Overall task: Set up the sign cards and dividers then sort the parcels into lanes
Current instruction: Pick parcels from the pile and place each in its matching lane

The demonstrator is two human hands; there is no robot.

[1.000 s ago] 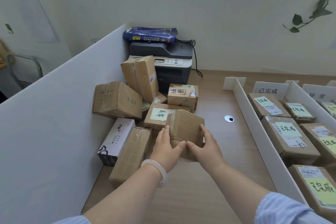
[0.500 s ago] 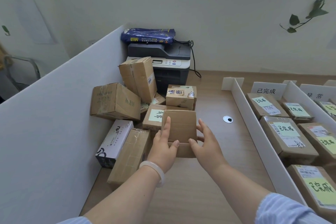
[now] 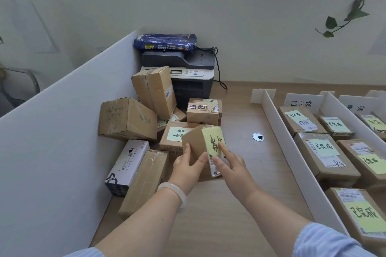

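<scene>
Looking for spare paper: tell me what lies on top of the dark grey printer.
A blue plastic-wrapped pack of copy paper lies flat on the dark grey printer, over its left part. The lid beneath the pack is covered, so anything under it cannot be seen.

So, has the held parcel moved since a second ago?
Yes: the parcel turned in place, its green note now showing on the side toward the desk grommet.

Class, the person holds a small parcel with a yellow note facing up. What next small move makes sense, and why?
Probably carry the parcel right, over the divider: left hand and right hand grip it, its note faces up, and the sign cards stand there.
</scene>
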